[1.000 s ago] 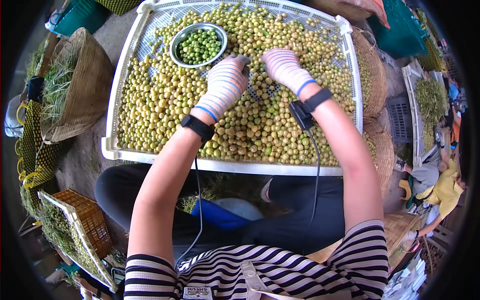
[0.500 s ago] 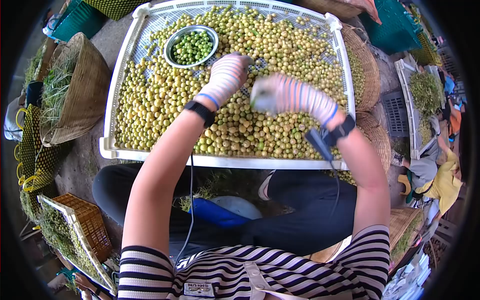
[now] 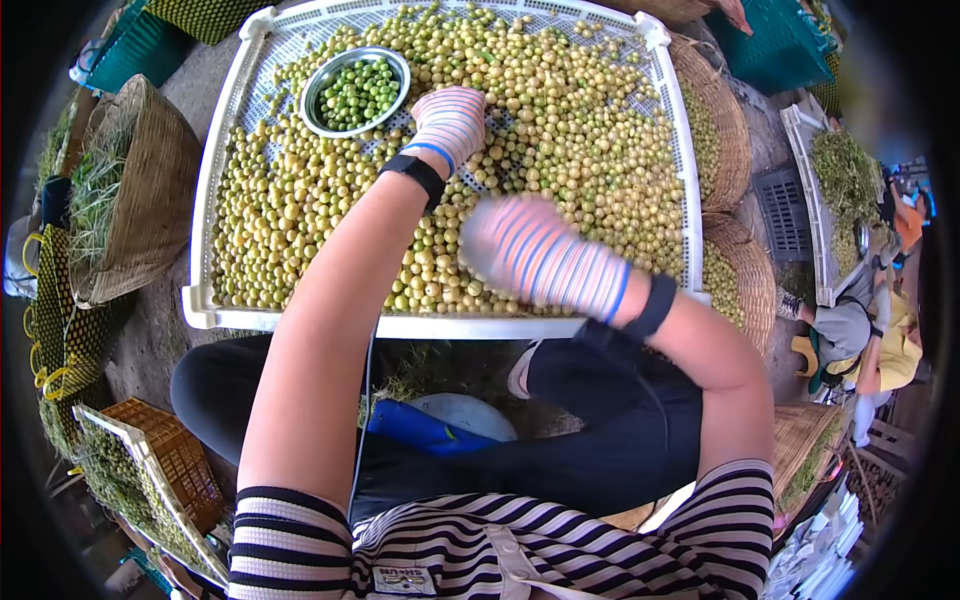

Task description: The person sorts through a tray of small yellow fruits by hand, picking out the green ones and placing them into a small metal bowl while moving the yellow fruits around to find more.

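Note:
Small round yellow-green fruits cover a white mesh tray in front of me. A metal bowl at the tray's back left holds greener fruits. My left hand, in a striped glove, is over the fruits just right of the bowl. Its fingers are curled in; what they hold, if anything, is hidden. My right hand, gloved the same way, hangs over the front middle of the tray. Motion smears its fingers, so its grip does not show.
Wicker baskets of fruit stand against the tray's right side. A tall basket of grass-like stems is at the left. Farther right are a black crate, another tray and people. My crossed legs are below the near rim.
My right hand has swung toward me and slightly left, away from the tray's middle. My left hand's fingers have curled in further. The whole view has shifted slightly.

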Demonstrator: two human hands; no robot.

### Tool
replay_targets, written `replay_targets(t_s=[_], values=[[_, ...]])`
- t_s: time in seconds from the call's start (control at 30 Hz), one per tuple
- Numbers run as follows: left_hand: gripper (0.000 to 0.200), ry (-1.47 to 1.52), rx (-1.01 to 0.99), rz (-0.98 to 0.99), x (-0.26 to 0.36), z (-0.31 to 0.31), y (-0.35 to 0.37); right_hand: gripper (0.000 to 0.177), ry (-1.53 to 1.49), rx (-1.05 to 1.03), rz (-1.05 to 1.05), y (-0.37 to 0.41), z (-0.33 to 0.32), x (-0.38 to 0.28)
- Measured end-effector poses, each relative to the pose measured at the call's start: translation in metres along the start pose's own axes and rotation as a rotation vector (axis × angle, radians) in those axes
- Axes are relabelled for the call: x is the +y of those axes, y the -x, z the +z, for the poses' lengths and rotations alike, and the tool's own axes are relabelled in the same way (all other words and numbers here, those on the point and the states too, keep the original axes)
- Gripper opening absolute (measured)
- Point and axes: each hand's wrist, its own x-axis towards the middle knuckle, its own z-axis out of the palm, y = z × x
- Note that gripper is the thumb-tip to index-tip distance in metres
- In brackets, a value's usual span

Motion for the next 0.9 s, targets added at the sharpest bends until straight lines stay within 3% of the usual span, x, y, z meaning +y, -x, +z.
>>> replay_targets(t_s=[0.03,0.07,0.13,0.17,0.23,0.33,0.4,0.43,0.47,0.53,0.57,0.67,0.8,0.87,0.9], values=[[0.022,0.020,0.029,0.003,-0.004,0.004,0.001,0.016,-0.048,0.007,0.198,-0.020,0.006,0.033],[0.022,0.018,0.029,-0.002,-0.007,0.009,0.000,0.015,-0.041,0.354,0.265,-0.016,0.005,0.058],[0.021,0.067,0.070,-0.060,-0.014,0.019,-0.001,0.018,-0.030,0.610,0.312,-0.030,0.013,0.105],[0.023,0.085,0.058,-0.065,-0.016,0.019,0.005,0.018,-0.034,0.613,0.310,-0.034,0.007,0.112],[0.026,0.115,0.023,-0.054,-0.018,0.017,0.015,0.019,-0.018,0.335,0.309,-0.040,0.000,0.122],[0.029,0.153,-0.023,-0.027,-0.022,0.016,0.032,0.020,0.071,0.227,0.407,-0.061,0.008,0.127],[0.029,0.409,-0.017,0.076,-0.029,0.029,0.035,0.020,0.067,0.152,0.458,-0.066,0.003,0.131],[0.025,0.699,-0.041,0.037,-0.028,0.036,0.036,0.020,-0.086,0.134,0.438,-0.065,0.001,0.135],[0.025,0.699,-0.041,0.037,-0.023,0.031,0.038,0.019,-0.237,0.115,0.415,-0.065,0.000,0.143],[0.021,0.295,0.185,0.278,-0.003,0.017,0.043,0.021,-0.282,0.161,0.334,-0.071,0.022,0.173],[0.018,0.172,0.197,0.370,0.005,0.017,0.038,0.024,-0.382,0.242,0.288,-0.067,0.023,0.177],[0.017,-0.125,-0.034,0.356,0.024,0.017,0.028,0.026,-0.485,0.351,0.268,-0.059,0.021,0.178],[0.022,-0.172,-0.166,0.306,0.035,-0.002,0.034,0.022,-0.300,0.305,0.385,-0.049,-0.003,0.130],[0.016,-0.211,-0.142,0.338,0.034,0.000,0.029,0.020,0.147,0.164,0.414,-0.056,-0.007,0.118],[0.016,-0.151,-0.091,0.331,0.032,0.003,0.027,0.019,0.186,0.223,0.383,-0.057,-0.008,0.113]])
